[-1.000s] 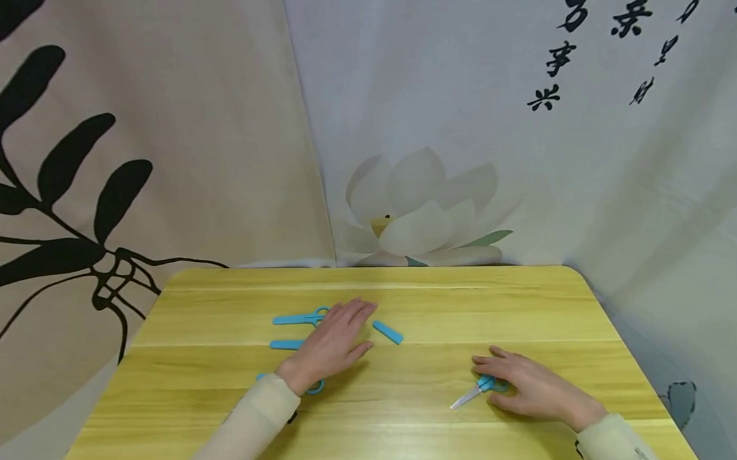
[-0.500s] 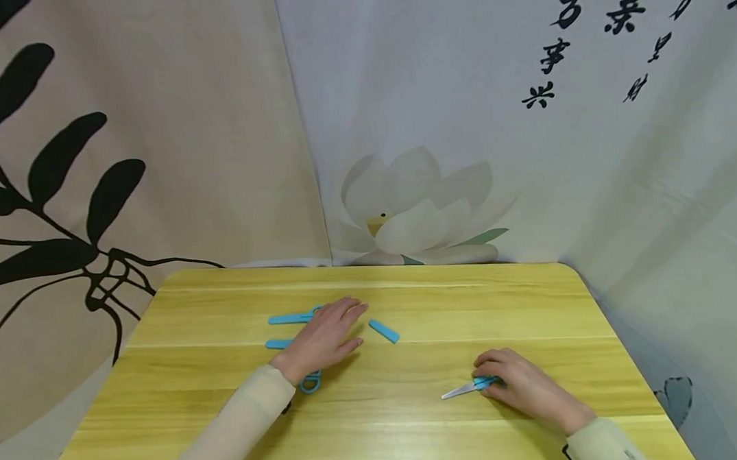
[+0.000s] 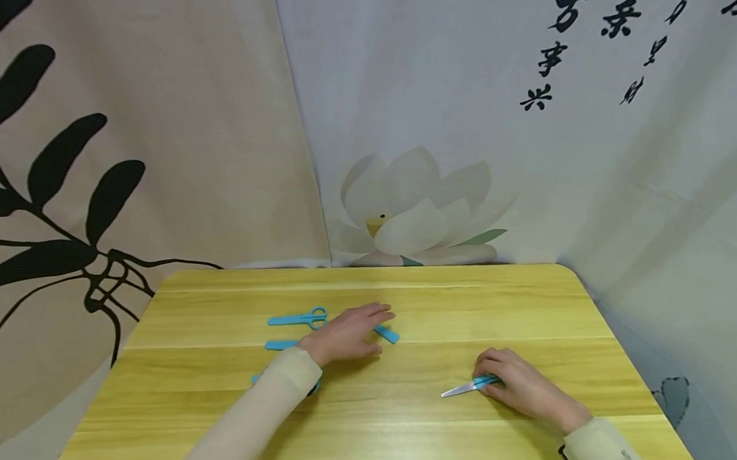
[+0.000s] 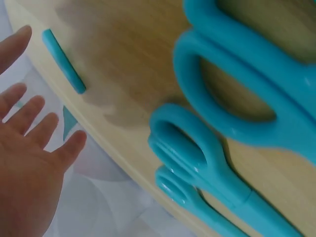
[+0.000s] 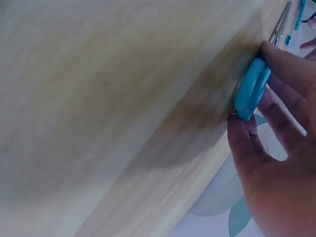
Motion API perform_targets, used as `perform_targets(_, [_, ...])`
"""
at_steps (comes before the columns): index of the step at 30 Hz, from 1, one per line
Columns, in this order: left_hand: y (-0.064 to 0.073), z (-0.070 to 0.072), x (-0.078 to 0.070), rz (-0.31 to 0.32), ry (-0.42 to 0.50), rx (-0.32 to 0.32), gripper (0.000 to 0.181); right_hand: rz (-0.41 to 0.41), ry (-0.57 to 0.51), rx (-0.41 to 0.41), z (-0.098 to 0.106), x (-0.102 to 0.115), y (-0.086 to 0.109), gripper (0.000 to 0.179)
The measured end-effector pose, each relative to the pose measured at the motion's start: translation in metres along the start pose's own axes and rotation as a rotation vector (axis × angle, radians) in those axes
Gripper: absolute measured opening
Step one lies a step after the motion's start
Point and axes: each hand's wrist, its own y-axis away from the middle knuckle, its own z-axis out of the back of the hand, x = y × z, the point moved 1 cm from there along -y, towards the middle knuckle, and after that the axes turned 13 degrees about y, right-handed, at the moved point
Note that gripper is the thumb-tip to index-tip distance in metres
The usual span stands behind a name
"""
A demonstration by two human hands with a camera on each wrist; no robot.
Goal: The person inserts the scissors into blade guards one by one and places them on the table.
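Note:
My right hand (image 3: 526, 386) grips a pair of scissors (image 3: 458, 390) by its blue handle, the bare metal blades pointing left. In the right wrist view the thumb and fingertips close around the blue handle (image 5: 253, 90). Fingers extended, my left hand (image 3: 348, 332) hovers beside a loose blue blade cover (image 3: 388, 335) and partly hides it. The left wrist view shows that cover (image 4: 64, 61) lying apart from the spread fingers. Capped scissors (image 3: 291, 320) lie behind my left wrist. Two more capped pairs, one with its cover (image 3: 279, 345) showing, are partly hidden under the forearm.
The wooden table (image 3: 414, 420) has rounded far corners. Its far edge meets a pale curtain (image 3: 228, 126) printed with leaves, a lotus and dark characters.
My left hand has moved right toward the loose cover, uncovering the far scissors' handle. My right hand has taken firmer hold of the scissors, whose blades have swung to point further left.

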Motion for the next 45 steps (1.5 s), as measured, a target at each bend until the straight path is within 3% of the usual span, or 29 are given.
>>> perform_targets(4, [-0.002,-0.002,-0.002,0.0,0.011,0.037,0.064,0.0,0.002,-0.01,0.001,0.002,-0.001,0.024])
perform_targets(13, [-0.004,-0.003,0.002,0.037,0.056,-0.004,0.042,-0.006,-0.004,0.009,0.003,0.005,-0.004,0.022])
perform_targets(23, [-0.003,-0.006,0.003,-0.018,-0.015,0.015,0.022,-0.02,-0.036,0.044,0.007,0.008,-0.007,0.021])
perform_targets(30, [-0.002,-0.009,-0.002,-0.051,-0.003,-0.003,0.014,-0.004,-0.019,0.027,0.009,0.008,-0.008,0.022])
perform_targets(36, [0.002,-0.01,-0.009,-0.046,-0.108,-0.031,0.014,-0.003,-0.012,0.051,0.009,0.008,-0.006,0.021])
perform_targets(40, [0.006,-0.005,-0.018,-0.102,-0.204,-0.102,0.017,-0.028,-0.028,0.081,0.01,0.006,-0.005,0.018])
perform_targets(45, [0.017,0.0,-0.029,-0.167,-0.244,-0.159,0.02,-0.083,-0.043,0.105,0.01,0.005,-0.005,0.014])
